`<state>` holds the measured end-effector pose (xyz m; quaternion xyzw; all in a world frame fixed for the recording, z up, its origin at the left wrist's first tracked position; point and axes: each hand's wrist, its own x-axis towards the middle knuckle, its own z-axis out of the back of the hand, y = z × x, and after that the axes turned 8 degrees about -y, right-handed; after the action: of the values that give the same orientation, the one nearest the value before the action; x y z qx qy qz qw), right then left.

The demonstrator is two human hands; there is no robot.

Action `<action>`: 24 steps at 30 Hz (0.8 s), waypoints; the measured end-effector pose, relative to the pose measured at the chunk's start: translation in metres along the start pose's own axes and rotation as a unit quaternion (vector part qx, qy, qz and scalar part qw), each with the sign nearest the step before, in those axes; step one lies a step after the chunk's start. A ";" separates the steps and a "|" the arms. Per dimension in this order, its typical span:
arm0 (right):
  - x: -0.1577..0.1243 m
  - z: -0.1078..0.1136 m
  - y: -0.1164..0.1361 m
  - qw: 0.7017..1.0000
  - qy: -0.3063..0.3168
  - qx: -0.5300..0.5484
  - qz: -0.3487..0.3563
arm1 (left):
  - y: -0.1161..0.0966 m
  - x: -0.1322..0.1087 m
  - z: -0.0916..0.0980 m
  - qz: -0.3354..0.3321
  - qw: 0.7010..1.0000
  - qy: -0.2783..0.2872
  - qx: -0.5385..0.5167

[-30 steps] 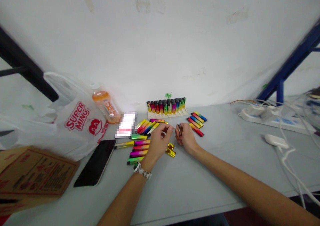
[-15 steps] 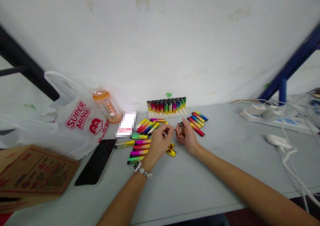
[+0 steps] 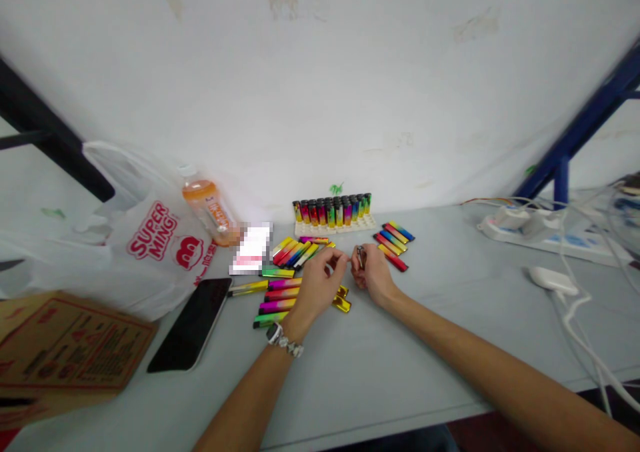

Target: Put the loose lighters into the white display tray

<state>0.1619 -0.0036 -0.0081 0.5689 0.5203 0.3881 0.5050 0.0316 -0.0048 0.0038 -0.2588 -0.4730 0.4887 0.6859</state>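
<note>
My right hand (image 3: pixel 373 277) is closed around a small lighter (image 3: pixel 360 257), its metal top sticking up above my fingers. My left hand (image 3: pixel 317 285) rests beside it on the grey table (image 3: pixel 400 359), fingers curled in a pinch toward the lighter; what they hold is too small to make out. Under and left of that hand lie several rainbow-coloured lighter sleeves (image 3: pixel 280 292), with gold ones (image 3: pixel 343 302) by my wrist. More sleeves (image 3: pixel 395 242) lie to the right. A white rack of upright lighters (image 3: pixel 334 213) stands against the wall.
A black phone (image 3: pixel 193 322) lies at the left, beside a white plastic bag (image 3: pixel 155 245), an orange drink bottle (image 3: pixel 207 209) and a cardboard box (image 3: pixel 65 349). A power strip (image 3: pixel 545 232), a white charger (image 3: pixel 550 280) and cables fill the right side.
Both hands stay nearly in place. The right hand lifted the lighter slightly half a second ago and has lowered it again.
</note>
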 end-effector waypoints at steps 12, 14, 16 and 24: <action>0.008 0.002 0.001 0.997 0.027 0.036 0.055 | 0.007 0.001 0.006 -0.050 0.997 0.033 0.056; 0.012 0.003 0.004 0.995 0.024 0.023 0.089 | 0.006 0.000 0.005 -0.060 0.995 0.044 0.062; 0.019 0.003 0.008 0.993 0.030 0.020 0.109 | 0.006 -0.001 0.005 -0.063 0.994 0.055 0.068; 0.053 -0.015 0.028 0.988 0.111 0.009 0.111 | 0.008 -0.003 0.007 -0.059 0.994 0.060 0.071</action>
<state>0.1618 0.0530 0.0178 0.5812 0.5102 0.4975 0.3930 0.0221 -0.0053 -0.0009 -0.2102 -0.4093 0.4636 0.7572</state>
